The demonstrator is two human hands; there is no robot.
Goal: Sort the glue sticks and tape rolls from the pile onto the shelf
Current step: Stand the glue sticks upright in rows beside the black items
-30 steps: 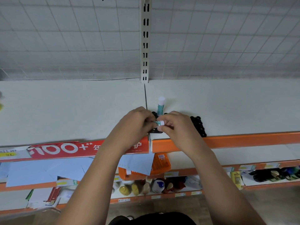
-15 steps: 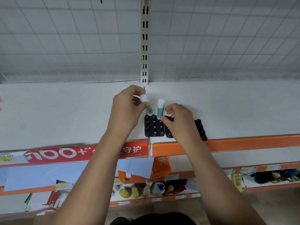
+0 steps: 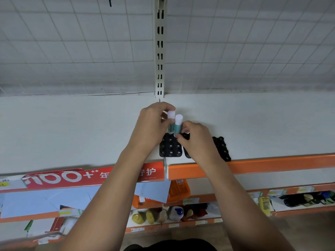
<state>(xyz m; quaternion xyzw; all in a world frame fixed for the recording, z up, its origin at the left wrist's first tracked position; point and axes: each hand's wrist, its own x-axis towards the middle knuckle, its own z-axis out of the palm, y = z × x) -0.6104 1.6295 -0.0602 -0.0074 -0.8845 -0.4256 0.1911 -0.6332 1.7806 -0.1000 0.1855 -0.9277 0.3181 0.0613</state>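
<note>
Two glue sticks with white caps and teal bodies stand upright side by side at the far end of a black holder tray (image 3: pixel 170 149) on the white shelf (image 3: pixel 72 134). My left hand (image 3: pixel 152 124) grips the left glue stick (image 3: pixel 171 117) near its cap. The right glue stick (image 3: pixel 178 125) stands just beside it, and my right hand (image 3: pixel 197 140) pinches its base with the fingertips. A second black tray (image 3: pixel 221 148) lies under and to the right of my right hand, partly hidden.
An orange rail (image 3: pixel 272 164) and a red sign (image 3: pixel 72 178) run along the shelf's front edge. A slotted upright post (image 3: pixel 159 51) and wire grid stand behind. Lower shelves hold bottles (image 3: pixel 163 214), an orange pack and blue papers.
My left hand carried a glue stick from the front edge up to the tray's far end and stood it beside the first one. My right hand moved to that first stick's base.
</note>
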